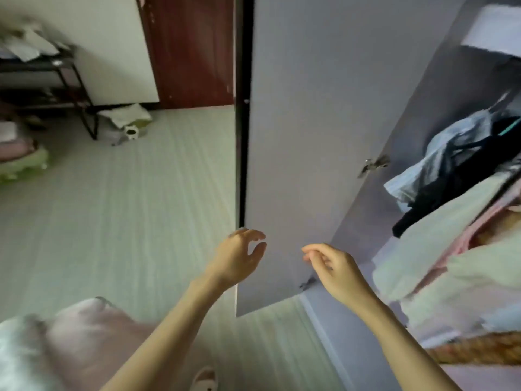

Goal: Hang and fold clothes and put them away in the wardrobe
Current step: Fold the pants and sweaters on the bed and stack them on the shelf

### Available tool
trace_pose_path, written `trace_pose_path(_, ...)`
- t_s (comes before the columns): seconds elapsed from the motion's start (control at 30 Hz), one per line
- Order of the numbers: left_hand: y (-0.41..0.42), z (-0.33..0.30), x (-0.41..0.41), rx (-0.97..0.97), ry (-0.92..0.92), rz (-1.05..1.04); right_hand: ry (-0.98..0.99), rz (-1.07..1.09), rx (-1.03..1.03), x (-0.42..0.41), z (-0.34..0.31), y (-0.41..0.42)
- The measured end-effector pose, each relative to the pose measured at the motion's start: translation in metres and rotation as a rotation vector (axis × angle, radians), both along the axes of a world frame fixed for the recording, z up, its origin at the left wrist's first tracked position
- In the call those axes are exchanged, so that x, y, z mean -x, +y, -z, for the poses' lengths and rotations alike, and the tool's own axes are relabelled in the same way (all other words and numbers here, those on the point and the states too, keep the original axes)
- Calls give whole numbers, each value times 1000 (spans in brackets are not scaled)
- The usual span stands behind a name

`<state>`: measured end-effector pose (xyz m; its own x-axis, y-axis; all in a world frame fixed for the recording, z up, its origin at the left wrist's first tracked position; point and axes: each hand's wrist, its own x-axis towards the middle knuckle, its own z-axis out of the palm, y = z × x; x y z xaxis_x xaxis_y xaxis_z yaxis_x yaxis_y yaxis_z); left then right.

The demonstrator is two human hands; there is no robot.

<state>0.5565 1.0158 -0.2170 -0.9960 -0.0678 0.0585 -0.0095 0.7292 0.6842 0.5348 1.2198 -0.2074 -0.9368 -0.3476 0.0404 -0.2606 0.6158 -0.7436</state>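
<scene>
Wardrobe door [310,136], pale lilac-grey, swung open and filling the centre of the frame from top to lower middle; dark edge strip along its left side, two metal hinges [373,165] on its right edge. Left hand [236,258] raised at lower centre, just in front of the door's lower left corner — fingers loosely curved with thumb apart, holding nothing; contact with the door edge not clear. Right hand [335,269] to its right, before the door's lower part, fingers relaxed and slightly bent, also holding nothing. Both forearms bare, entering from the bottom edge.

Wardrobe interior [439,88] at right of frame: hanging clothes [456,153] in pale blue and black at upper right; below them, stacked folded clothes [462,263] in cream, pale green and pink — well blurred, separate pieces hard to tell. Woven basket rim [479,348] at lower right, beneath the stack.

Pale striped floor [127,207] across left half. Dark metal rack [70,80] at upper left, papers on top; brown door [191,52] at upper centre-left. Pink cushion-like mass [93,342] and white fluffy item [19,354] at lower left. Slipper [204,379] at bottom centre.
</scene>
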Motion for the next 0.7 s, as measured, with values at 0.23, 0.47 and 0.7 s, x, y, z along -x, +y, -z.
trace_pose_path(0.23,-190,49,-72,-10,-111,-465,-201,-445,-127,4,57,-210)
trace_pose_path(0.47,-370,69,-121,-8,-125,-846,-197,-712,-155,9,65,-441)
trace_pose_path(0.7,-466,89,-125,-75,-126,-1040,-266,-886,-269,37,80,-577)
